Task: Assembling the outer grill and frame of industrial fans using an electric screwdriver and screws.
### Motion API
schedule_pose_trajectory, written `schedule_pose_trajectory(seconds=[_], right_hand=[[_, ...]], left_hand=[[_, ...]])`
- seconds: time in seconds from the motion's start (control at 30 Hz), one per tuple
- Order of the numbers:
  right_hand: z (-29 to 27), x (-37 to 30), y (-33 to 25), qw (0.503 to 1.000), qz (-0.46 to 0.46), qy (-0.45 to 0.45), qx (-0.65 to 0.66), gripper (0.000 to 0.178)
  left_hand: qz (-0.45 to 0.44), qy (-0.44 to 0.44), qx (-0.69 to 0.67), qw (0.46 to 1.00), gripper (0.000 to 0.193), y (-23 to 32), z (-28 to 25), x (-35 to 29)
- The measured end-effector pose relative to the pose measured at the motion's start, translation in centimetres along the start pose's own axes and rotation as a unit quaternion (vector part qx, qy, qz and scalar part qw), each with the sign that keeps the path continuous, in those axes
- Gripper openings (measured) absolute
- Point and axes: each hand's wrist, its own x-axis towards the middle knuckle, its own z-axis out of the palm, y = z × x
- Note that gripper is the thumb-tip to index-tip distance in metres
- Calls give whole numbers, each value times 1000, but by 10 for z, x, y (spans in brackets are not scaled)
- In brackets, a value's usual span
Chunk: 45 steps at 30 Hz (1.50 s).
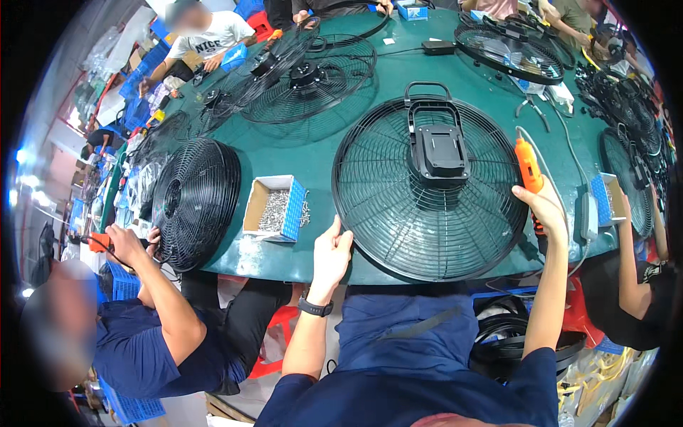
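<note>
A large round black fan [455,242] with a wire guard lies on the green table in front of me. A square black housing [441,151] and a carrying handle sit on top of it. My left hand [331,250] is closed at the left rim of the fan, its thumb against the edge and the other fingers partly hidden. In my right hand [544,206] is an orange electric screwdriver [527,162], held upright beside the right rim. A cord leads from its top.
A box of screws [276,208] stands left of the fan, with loose screws beside it. Stacked black guards [199,203] lie farther left, by a co-worker [153,331]. Pliers [533,114], a grey adapter [589,216] and another box [607,199] are to the right. More fan guards [309,78] lie beyond.
</note>
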Motion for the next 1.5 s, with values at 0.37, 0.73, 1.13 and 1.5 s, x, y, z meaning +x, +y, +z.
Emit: schedule_pose_trajectory(seconds=[0.37, 0.73, 1.13, 1.5], right_hand=[[-38, -84, 11, 958, -111, 146, 220, 53], [8, -143, -49, 744, -339, -85, 570, 42], [38, -149, -70, 681, -456, -122, 561, 46], [53, -163, -69, 685, -426, -163, 567, 48]], left_hand=[[-116, -132, -389, 904, 33, -18, -41, -76], [-216, -312, -368, 849, 16, -13, 29, -104], [-207, -290, -353, 865, 14, -14, 30, -113], [-267, -273, -417, 824, 16, -13, 43, -104]])
